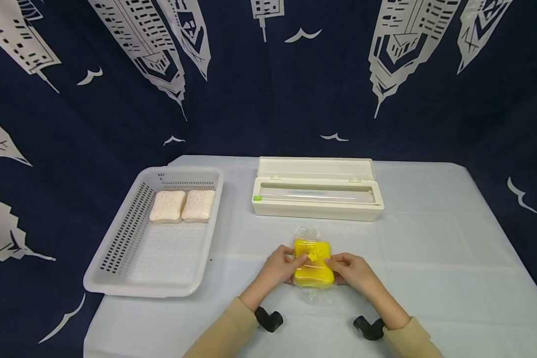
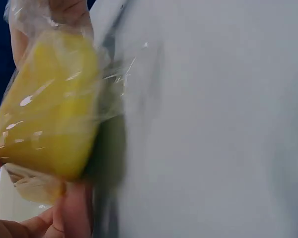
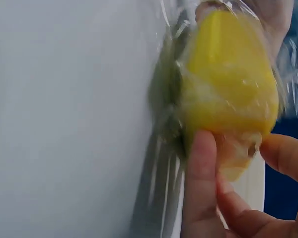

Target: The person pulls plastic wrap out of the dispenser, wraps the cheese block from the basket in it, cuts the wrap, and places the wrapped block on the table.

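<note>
A yellow soap bar (image 1: 313, 276) with a raised flower pattern is wrapped in clear cling film (image 1: 308, 232), whose loose ends stick out at the far and near sides. My left hand (image 1: 279, 266) grips its left side, thumb on top and fingers at the edge and underneath. From the right side my right hand (image 1: 351, 271) pinches it in the same way. In the left wrist view the wrapped soap bar (image 2: 54, 106) appears tilted, creased film shining over it. The right wrist view shows thumb and fingers at the end of the soap bar (image 3: 231, 84).
Behind the hands stands a cream cling film dispenser (image 1: 317, 210), lid raised, a clear roll inside and a green slider at its left. At left, a white perforated basket (image 1: 161, 286) holds two pale speckled soap bars (image 1: 167, 206). A dark patterned cloth hangs behind the white-covered table.
</note>
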`<state>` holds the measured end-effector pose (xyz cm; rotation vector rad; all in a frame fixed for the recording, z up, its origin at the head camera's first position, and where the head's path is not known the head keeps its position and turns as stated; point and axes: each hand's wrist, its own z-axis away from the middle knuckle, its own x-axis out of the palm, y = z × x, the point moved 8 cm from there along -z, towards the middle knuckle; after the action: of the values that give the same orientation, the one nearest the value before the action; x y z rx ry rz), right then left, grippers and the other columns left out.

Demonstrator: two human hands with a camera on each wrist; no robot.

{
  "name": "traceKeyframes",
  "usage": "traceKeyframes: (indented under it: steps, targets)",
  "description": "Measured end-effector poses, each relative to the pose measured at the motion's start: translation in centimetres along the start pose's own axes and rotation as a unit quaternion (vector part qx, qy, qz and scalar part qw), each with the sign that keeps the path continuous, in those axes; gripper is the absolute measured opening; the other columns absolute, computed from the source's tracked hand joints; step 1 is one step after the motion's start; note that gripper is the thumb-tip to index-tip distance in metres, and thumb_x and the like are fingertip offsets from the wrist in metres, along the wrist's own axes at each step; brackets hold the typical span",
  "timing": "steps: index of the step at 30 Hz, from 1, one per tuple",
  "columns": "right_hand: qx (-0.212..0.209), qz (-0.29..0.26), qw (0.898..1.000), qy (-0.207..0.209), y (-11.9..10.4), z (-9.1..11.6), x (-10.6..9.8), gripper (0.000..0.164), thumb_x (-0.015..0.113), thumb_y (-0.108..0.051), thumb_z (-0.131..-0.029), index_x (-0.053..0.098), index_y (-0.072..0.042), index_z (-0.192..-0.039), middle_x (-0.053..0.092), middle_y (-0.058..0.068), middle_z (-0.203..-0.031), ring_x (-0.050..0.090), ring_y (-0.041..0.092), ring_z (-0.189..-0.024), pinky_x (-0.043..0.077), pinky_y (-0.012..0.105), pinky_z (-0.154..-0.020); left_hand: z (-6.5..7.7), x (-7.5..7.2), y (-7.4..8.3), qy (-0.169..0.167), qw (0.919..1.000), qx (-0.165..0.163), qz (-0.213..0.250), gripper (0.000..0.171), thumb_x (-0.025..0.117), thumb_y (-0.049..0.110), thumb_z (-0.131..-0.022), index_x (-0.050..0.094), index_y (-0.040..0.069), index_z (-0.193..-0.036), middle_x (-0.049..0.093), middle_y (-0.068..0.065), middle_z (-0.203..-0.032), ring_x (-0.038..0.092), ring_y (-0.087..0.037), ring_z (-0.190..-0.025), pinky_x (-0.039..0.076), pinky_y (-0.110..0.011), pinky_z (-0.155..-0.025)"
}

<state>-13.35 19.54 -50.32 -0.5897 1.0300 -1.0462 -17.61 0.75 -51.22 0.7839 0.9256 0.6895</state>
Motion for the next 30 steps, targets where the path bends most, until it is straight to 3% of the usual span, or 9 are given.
traceKeyframes:
  steps: [5,8,13,19,23,26,30]
  targets:
    - [-0.014,0.057,0.998,0.013,-0.7,-1.1,-0.8,0.059,0.060,-0.041,-0.097,0.054,0.010,-0.127,0.066,0.023,-0.113,0.065,0.017,-0.083,0.058,0.030,-0.071,-1.3,-1.1,0.4,0.020,0.9978,0.002,-0.063,0.060,0.061,0.047,-0.093,0.058,-0.005,-0.124,0.067,-0.018,-0.108,0.064,-0.030,-0.097,0.054,-0.043,-0.081]
    - [-0.032,0.084,0.996,0.001,-1.3,-2.4,-0.8,0.065,0.059,-0.045,-0.096,0.052,0.007,-0.134,0.062,0.026,-0.126,0.067,0.022,-0.092,0.057,0.033,-0.078,-2.5,-1.2,0.7,0.011,0.9990,-0.007,-0.044,0.062,0.063,0.044,-0.093,0.055,-0.005,-0.130,0.065,-0.020,-0.120,0.062,-0.033,-0.112,0.052,-0.046,-0.094]
    - [-0.069,0.078,0.994,-0.045,-2.1,-4.2,0.4,0.060,0.061,-0.038,-0.095,0.053,0.005,-0.135,0.058,0.026,-0.134,0.059,0.039,-0.120,0.050,0.050,-0.098,-4.2,-0.6,1.4,-0.020,0.9998,-0.009,-0.004,0.064,0.074,0.031,-0.088,0.051,-0.003,-0.137,0.061,-0.021,-0.131,0.058,-0.034,-0.122,0.048,-0.045,-0.102]
    - [-0.089,0.039,0.994,-0.053,-2.4,-4.6,1.1,0.050,0.067,-0.020,-0.092,0.054,0.005,-0.133,0.058,0.026,-0.135,0.054,0.042,-0.126,0.044,0.055,-0.104,-4.6,0.0,2.2,-0.033,0.9986,0.029,0.030,0.066,0.078,0.015,-0.084,0.048,0.002,-0.141,0.060,-0.017,-0.135,0.057,-0.032,-0.125,0.048,-0.044,-0.104]
    - [-0.103,0.016,0.994,-0.026,-2.5,-4.7,1.0,0.044,0.068,-0.012,-0.090,0.057,0.003,-0.131,0.064,0.022,-0.127,0.060,0.036,-0.120,0.049,0.048,-0.101,-4.6,0.2,2.6,-0.030,0.9956,0.068,0.057,0.065,0.077,0.005,-0.083,0.049,0.009,-0.142,0.063,-0.011,-0.127,0.061,-0.026,-0.118,0.051,-0.038,-0.100]
    - [-0.119,-0.004,0.993,-0.013,-2.6,-4.8,0.9,0.041,0.068,-0.005,-0.089,0.057,0.003,-0.128,0.067,0.019,-0.119,0.065,0.029,-0.109,0.054,0.033,-0.092,-4.5,0.2,3.0,-0.021,0.9928,0.098,0.066,0.063,0.075,-0.001,-0.083,0.052,0.011,-0.139,0.064,-0.009,-0.123,0.063,-0.022,-0.113,0.052,-0.033,-0.097]
    - [-0.143,-0.024,0.989,0.001,-3.0,-4.6,1.0,0.041,0.067,0.004,-0.087,0.053,0.003,-0.126,0.065,0.019,-0.114,0.064,0.023,-0.101,0.051,0.016,-0.080,-4.1,0.2,3.7,-0.005,0.9903,0.130,0.048,0.059,0.074,-0.005,-0.082,0.057,0.015,-0.135,0.063,-0.006,-0.127,0.064,-0.020,-0.114,0.051,-0.033,-0.099]
